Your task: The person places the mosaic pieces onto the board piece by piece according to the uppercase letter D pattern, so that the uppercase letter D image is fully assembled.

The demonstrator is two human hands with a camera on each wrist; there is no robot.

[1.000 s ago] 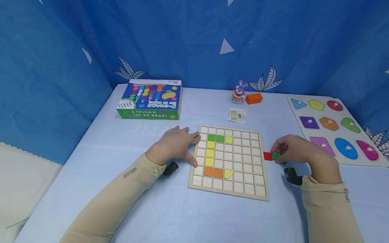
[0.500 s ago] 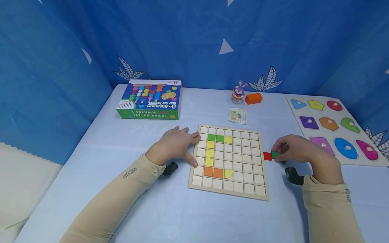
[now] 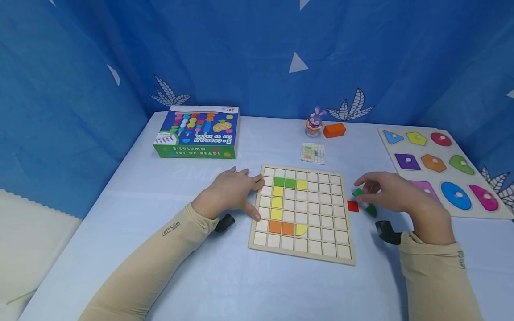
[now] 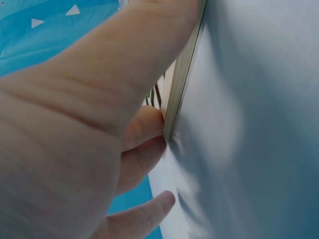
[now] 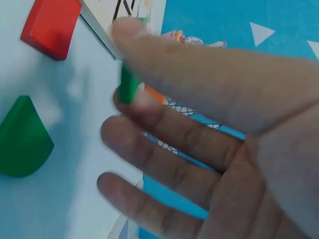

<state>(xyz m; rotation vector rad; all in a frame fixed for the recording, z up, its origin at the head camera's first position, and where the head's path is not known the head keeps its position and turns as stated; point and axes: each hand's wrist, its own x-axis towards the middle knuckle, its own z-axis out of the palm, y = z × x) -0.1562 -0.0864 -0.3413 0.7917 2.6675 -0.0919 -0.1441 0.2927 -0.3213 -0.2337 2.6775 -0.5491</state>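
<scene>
A wooden grid board (image 3: 321, 214) lies in the middle of the table, with green, yellow and orange tiles and one yellow quarter-round set in its left columns. My left hand (image 3: 250, 192) rests flat against the board's left edge (image 4: 180, 84), fingers straight. Just right of the board, my right hand (image 3: 362, 191) pinches a small green tile (image 3: 358, 192) (image 5: 128, 87) between thumb and forefinger, lifted off the table. Below it on the cloth lie a red tile (image 3: 353, 206) (image 5: 50, 24) and a green quarter-round piece (image 3: 371, 210) (image 5: 22, 137).
A bead-set box (image 3: 196, 131) stands at the back left. A small pattern card (image 3: 312, 152), a bunny toy (image 3: 314, 121) and an orange block (image 3: 334, 129) sit behind the board. A shape puzzle board (image 3: 401, 147) lies at the right edge.
My right hand has lifted the green tile from beside the red tile and moved it slightly up and away. The green quarter-round piece now shows. The left hand has not moved.
</scene>
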